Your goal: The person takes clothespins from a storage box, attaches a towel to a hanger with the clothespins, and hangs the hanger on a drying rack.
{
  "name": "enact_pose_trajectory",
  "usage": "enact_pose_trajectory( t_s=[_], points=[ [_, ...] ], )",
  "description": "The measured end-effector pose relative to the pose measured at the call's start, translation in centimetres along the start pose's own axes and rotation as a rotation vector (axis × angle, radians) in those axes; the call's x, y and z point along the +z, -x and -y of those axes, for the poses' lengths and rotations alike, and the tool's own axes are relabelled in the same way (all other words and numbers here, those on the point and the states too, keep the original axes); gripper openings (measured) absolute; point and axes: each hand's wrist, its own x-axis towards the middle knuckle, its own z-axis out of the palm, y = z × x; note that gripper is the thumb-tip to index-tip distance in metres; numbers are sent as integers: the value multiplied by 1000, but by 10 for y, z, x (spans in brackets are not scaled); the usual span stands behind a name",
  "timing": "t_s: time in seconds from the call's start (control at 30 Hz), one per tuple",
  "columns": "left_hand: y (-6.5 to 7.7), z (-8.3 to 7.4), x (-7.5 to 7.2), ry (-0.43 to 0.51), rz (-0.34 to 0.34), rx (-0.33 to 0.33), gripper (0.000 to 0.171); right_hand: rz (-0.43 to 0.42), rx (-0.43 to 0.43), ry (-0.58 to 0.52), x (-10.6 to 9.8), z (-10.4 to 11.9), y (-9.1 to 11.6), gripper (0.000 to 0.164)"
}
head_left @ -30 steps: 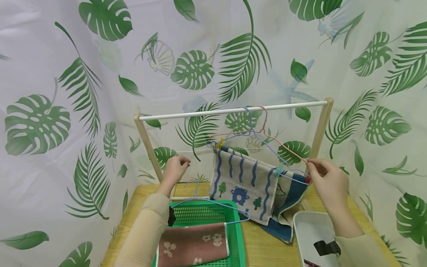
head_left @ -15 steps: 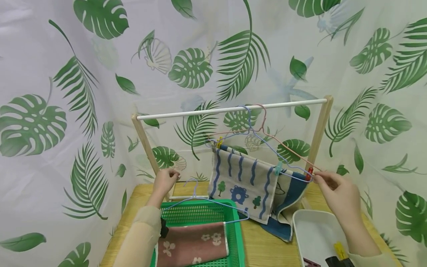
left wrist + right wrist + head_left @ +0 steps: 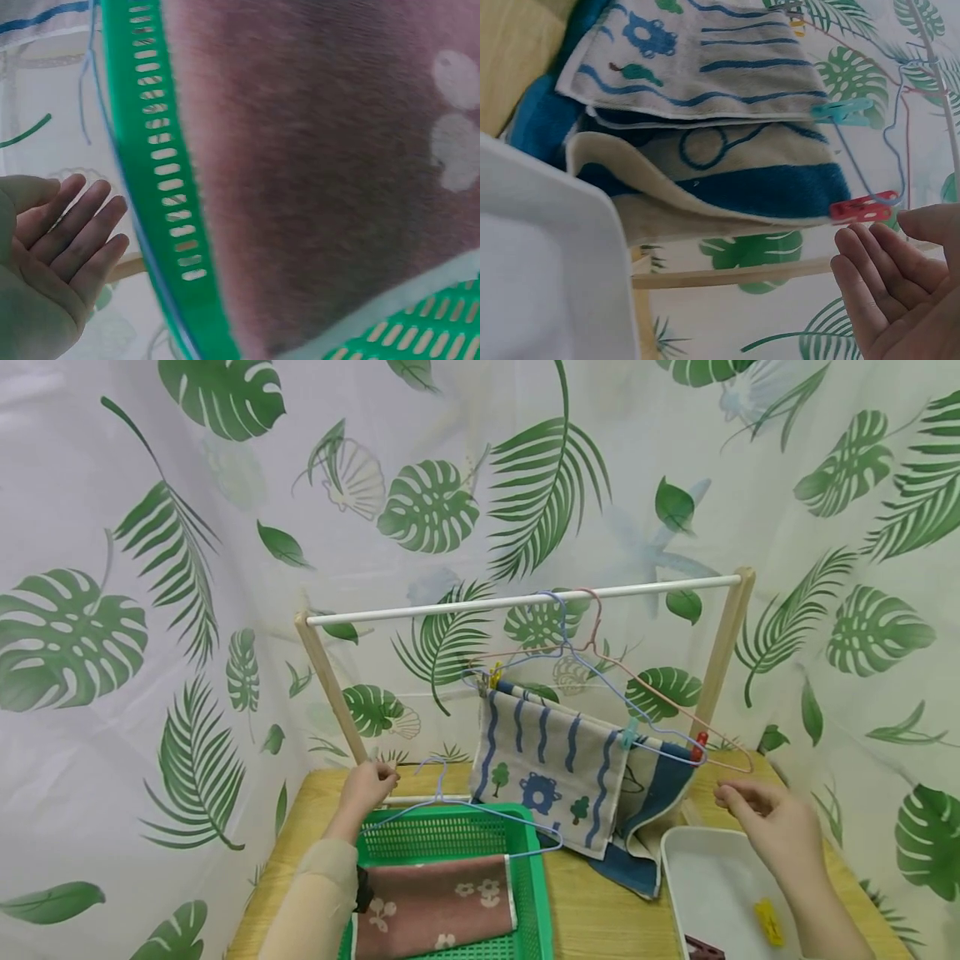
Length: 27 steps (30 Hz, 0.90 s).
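My right hand (image 3: 780, 827) hangs with loosely bent fingers, apart from the pink hanger (image 3: 648, 694) and below its right end. In the right wrist view its fingers are near a red clothespin (image 3: 864, 208) at the corner of a blue-and-cream towel (image 3: 757, 184). A lighter towel with blue stripes (image 3: 555, 777) hangs in front from a blue hanger (image 3: 600, 681), with a teal clothespin (image 3: 628, 735) at its right corner. My left hand (image 3: 366, 791), fingers relaxed and holding nothing, is beside a loose blue hanger (image 3: 498, 814) lying across the green basket (image 3: 543, 902).
A pink flowered towel (image 3: 427, 902) lies in the basket. Both hung hangers hook over the rack's white bar (image 3: 427, 611). The white tray (image 3: 712, 877) at right holds a yellow clothespin (image 3: 768, 922) and a dark red one (image 3: 703, 948). A leaf-print curtain surrounds the table.
My right hand has let go of the pink hanger's right end and moved right and down. My left hand has lowered and shifted left.
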Motion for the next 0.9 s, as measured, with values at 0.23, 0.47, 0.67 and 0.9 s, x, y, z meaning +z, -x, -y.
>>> enact_pose_trajectory(
  t_s=[0.23, 0.47, 0.67, 0.9],
  points=[
    [10, 12, 7, -29, 115, 14, 17, 106, 112, 23, 5, -30, 12, 37],
    [16, 16, 9, 34, 161, 26, 15, 216, 257, 61, 5, -58, 20, 46],
    [17, 18, 10, 88, 218, 48, 16, 368, 307, 108, 5, -95, 34, 53],
    [20, 21, 13, 113, 270, 121, 20, 432, 367, 157, 7, -130, 52, 50]
  ],
)
